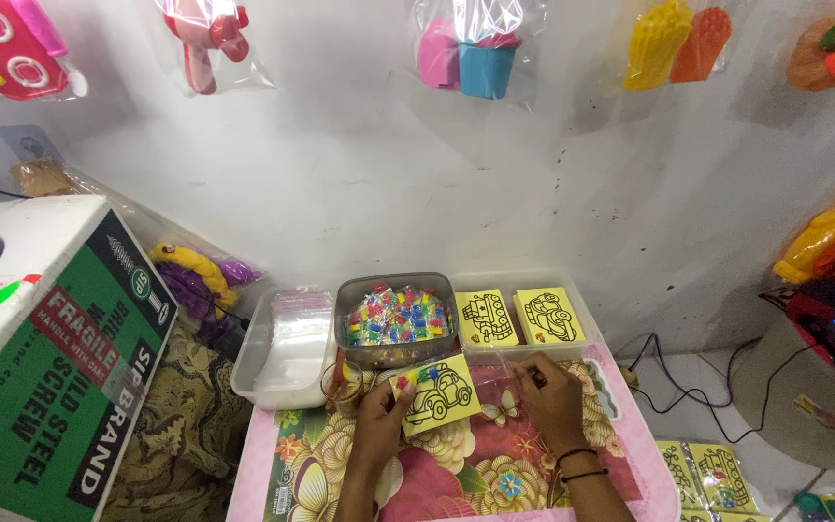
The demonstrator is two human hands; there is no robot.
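Yellow car card (440, 393) lies tilted above the floral pink table (456, 474), long axis rising rightward; left hand (382, 418) pinches its left edge, right hand (546, 389) closes on clear wrapping (506, 372) beside it.

A big green-and-white cardboard box (45, 358) with a red label stands at the left. Clear plastic bags of bright toys (471, 43) hang along the wall — pink, blue, yellow, orange. The left hand (379, 420) holds a yellow car card in a clear sleeve (437, 393), small coloured packets tucked in — two more yellow cards (519, 317) stand in the tray behind.
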